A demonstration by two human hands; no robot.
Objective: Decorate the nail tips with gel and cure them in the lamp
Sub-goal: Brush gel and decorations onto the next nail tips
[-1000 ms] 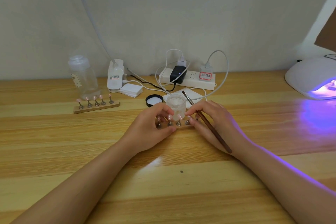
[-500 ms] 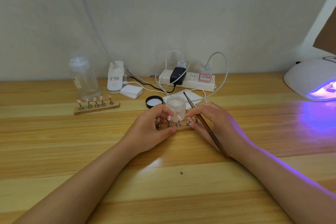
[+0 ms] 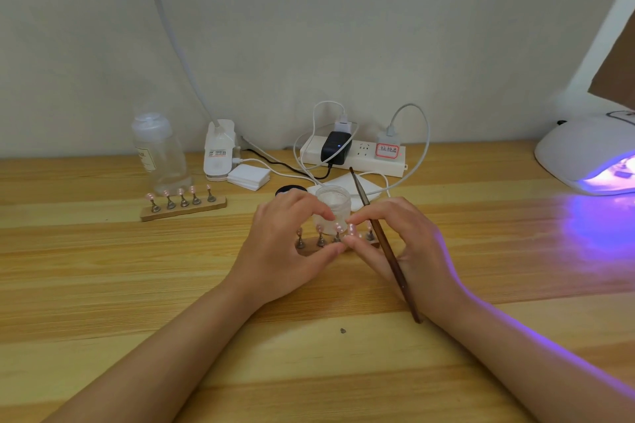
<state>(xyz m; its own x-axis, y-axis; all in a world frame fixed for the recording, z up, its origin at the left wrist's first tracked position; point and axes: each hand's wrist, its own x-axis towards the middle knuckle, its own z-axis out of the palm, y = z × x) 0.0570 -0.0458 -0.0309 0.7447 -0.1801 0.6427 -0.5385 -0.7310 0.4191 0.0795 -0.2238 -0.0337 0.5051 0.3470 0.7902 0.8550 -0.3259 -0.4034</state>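
pink nail tips (image 3: 338, 227) on a small wooden stand (image 3: 309, 249) sit at the middle of the tabletop (image 3: 137, 285), where the left hand (image 3: 287, 247) curls its fingers round the stand's near end and the right hand (image 3: 398, 244), brush (image 3: 381, 240) tucked along it, pinches one tip, so this looks like adjusting before gel from the jar (image 3: 334, 204) at 12 o'clock. next comes steady, small brush work; the lit lamp (image 3: 584, 151) waits at 2 o'clock across open wood, while cables (image 3: 426, 134) and a second stand (image 3: 184, 208) at 10 o'clock crowd the far side.

My brush (image 3: 388, 251) is dark brown, the nail tips (image 3: 338, 227) pearly pink, the lamp (image 3: 584, 154) white with violet glow, the worktop (image 3: 137, 285) striped pale wood.
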